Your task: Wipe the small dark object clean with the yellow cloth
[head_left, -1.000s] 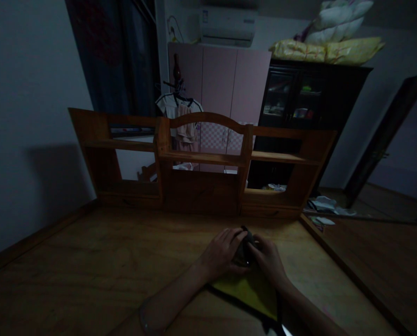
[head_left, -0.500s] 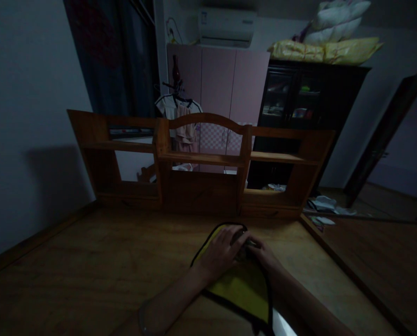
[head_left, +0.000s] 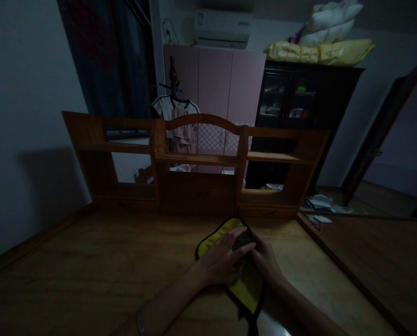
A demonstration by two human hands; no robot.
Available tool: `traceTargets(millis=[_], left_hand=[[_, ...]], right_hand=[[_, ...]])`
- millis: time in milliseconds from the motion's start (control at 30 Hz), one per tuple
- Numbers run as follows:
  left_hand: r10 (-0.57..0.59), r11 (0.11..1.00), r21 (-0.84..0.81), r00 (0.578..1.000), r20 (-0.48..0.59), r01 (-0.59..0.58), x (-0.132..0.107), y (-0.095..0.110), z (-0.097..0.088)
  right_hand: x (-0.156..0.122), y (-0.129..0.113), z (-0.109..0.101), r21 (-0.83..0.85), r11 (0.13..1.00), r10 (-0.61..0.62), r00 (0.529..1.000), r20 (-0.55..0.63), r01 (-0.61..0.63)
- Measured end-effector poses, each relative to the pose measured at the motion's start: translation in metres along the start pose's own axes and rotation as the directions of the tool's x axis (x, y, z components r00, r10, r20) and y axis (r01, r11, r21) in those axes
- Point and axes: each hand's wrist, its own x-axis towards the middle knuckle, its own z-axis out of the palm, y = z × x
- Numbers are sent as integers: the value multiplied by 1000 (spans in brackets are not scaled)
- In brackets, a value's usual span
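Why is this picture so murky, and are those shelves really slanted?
Head view: dim, underexposed; left hand and right hand on the yellow cloth read clearly, the dark thing between them does not; the wide lens splays the ends of the wooden shelf.

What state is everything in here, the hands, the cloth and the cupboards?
Left hand: palm down, grip unclear.
Right hand: palm down, grip unclear.
Yellow cloth: spread on the table, under both hands.
Small dark object: on the cloth, touched by both hands.
Pink wardrobe: doors shut.
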Motion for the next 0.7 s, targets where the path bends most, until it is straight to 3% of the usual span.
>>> traceTargets(millis=[167,333,700], left_hand=[[-108,988,-112,994,6,108,1,-2,0],[-154,985,-82,988,-13,152,-1,-5,1],[-39,994,95,987,-158,54,0,-5,7]], right_hand=[[0,-2,-1,40,993,113,992,-48,-111],[2,-4,-2,60,984,172,983,-58,-169],[3,0,2,174,963,209,978,-12,-204]])
